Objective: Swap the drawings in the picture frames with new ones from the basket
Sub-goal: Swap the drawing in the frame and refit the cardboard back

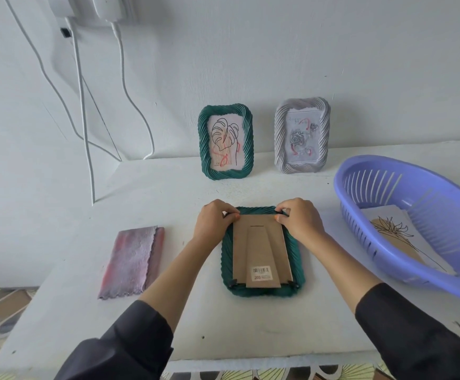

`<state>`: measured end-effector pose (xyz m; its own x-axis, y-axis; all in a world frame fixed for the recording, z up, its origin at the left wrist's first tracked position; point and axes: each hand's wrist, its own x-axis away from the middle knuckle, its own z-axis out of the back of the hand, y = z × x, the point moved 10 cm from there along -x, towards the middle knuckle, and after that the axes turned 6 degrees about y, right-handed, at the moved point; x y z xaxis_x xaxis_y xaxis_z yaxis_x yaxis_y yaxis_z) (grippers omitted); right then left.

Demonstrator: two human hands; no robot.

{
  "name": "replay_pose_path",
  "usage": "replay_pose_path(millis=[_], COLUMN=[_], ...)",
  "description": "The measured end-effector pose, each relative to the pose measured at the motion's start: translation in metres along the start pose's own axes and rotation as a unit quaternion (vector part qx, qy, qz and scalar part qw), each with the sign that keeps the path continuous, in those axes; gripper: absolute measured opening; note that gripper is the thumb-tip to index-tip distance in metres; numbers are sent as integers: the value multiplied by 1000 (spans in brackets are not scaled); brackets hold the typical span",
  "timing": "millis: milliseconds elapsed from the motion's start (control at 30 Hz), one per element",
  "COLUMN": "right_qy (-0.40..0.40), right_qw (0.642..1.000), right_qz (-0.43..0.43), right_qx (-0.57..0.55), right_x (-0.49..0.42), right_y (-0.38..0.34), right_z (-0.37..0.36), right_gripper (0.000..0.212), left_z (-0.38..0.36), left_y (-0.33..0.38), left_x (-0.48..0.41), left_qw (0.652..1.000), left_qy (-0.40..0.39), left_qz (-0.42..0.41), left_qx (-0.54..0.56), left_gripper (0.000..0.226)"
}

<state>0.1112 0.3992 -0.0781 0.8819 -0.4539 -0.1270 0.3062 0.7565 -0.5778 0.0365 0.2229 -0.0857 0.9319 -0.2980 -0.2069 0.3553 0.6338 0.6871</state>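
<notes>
**Now: both hands at the top clips of the face-down frame**

Here the face-down frame [226, 259], green-rimmed, lies on the white table [168, 193] directly in front of the person, glass side down. That leaves its brown backing board [261, 242] and folded stand uppermost and within reach. The left hand [215, 219] curls over the frame's top left corner and the right hand [297, 218] over its top right. Each hand's fingertips pinch at a black clip there, seemingly to turn it and free the board. Two more clips [233, 283] sit at the frame's near corners, untouched, so four in all by my count.

There are three frames. Beyond the face-down one, a second green frame [226, 141] and a pale grey frame [302, 135] stand propped against the wall. Each shows a drawing, presumably waiting their turn.

One purple basket [442, 204] sits to the right of the face-down frame, close enough for the right hand to reach. One replacement drawing [398, 237], a line-drawn flower, shows inside; whether others lie beneath it I cannot tell. One folded pinkish cloth [134, 260] lies to the frame's left, probably for wiping glass.
</notes>
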Motion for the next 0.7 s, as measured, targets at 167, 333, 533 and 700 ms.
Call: replay_pose_path(millis=[167, 333, 533, 700], right_qy=[1, 9, 27, -2], right_qw=[999, 999, 998, 999], right_qz=[20, 23, 34, 36], right_qx=[28, 44, 42, -37], right_x=[2, 4, 8, 15], right_y=[-5, -8, -7, 2], right_z=[-2, -2, -1, -1], right_gripper=[15, 19, 22, 29], left_z=[0, 1, -1, 8], left_y=[0, -1, -2, -5], left_x=[2, 4, 13, 25], left_qw=[1000, 1000, 999, 996], left_qy=[10, 18, 28, 44], left_qz=[0, 10, 41, 64], left_qx=[-2, 0, 14, 39], left_gripper=[15, 16, 23, 25])
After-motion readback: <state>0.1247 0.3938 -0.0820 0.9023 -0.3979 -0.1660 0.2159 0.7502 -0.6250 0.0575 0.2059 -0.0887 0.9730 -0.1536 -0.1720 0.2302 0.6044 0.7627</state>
